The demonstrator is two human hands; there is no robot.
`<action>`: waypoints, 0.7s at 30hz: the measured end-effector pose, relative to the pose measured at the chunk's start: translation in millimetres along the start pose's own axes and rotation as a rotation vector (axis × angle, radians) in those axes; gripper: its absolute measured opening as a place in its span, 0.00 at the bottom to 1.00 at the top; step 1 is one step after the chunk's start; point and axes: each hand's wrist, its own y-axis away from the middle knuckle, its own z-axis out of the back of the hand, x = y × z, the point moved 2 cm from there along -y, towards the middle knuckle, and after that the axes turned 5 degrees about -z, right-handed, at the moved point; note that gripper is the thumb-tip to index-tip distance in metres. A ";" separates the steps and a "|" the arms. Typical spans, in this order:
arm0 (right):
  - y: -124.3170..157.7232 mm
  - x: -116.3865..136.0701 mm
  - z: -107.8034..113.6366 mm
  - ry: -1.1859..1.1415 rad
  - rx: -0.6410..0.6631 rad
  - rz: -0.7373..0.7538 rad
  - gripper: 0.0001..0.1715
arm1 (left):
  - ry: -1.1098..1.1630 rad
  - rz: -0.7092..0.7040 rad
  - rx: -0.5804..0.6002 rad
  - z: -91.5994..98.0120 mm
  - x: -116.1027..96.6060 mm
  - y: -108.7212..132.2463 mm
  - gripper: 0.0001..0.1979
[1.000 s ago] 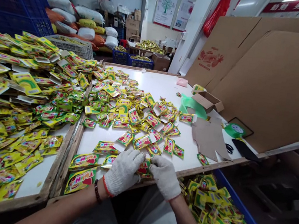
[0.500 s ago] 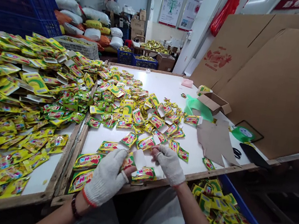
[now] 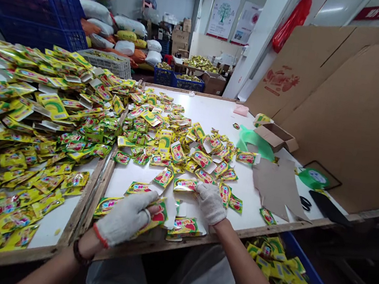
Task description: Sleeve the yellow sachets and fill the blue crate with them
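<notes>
Knit-gloved left hand [image 3: 127, 220], fingers clasping flat glossy carton [image 3: 161, 212], knit-gloved right hand [image 3: 211, 205], fingers pinching slim shiny box [image 3: 185, 185]

Stacked crates [image 3: 53, 3], piled sacks [image 3: 124, 47] and heaped packets [image 3: 50, 104] mark this as a workshop.

Matt knitted cloth covers my left grip [image 3: 124, 217] and my right grip [image 3: 211, 204]. The printed carton [image 3: 160, 213] in my left grip looks like smooth, glossy card. The bench [image 3: 211, 112] has a slick white top that throws back light, edged with rough, worn wood strips [image 3: 104, 181]. The big cardboard sheet [image 3: 358, 105] is matt; the red bag [image 3: 294, 22] is thin, shiny plastic, the blue crates [image 3: 41, 10] hard, perforated plastic.
</notes>
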 end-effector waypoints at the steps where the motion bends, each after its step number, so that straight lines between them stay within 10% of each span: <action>1: 2.3 1.6 4.4 0.001 -0.018 0.003 0.10 | -0.096 -0.033 -0.018 8.4 2.0 -7.2 0.07; 7: 32.5 41.0 61.2 -0.119 -0.115 0.160 0.13 | -0.004 -0.200 -0.098 19.2 -18.7 -45.8 0.13; 12: 78.6 68.3 108.8 -0.285 0.007 0.358 0.15 | 0.632 -0.107 0.511 -18.8 -50.0 -46.5 0.21; 14: 98.5 62.7 105.8 -0.349 -0.073 0.245 0.16 | 0.874 -0.025 0.546 -40.4 -55.0 -33.2 0.19; 17: 126.7 49.3 78.3 -0.601 -0.288 -0.203 0.17 | 1.043 0.067 0.258 -71.9 -53.5 -9.3 0.20; 21: 150.4 59.9 34.7 -1.179 -0.200 -0.634 0.20 | 1.027 0.119 0.097 -100.0 -52.0 17.0 0.24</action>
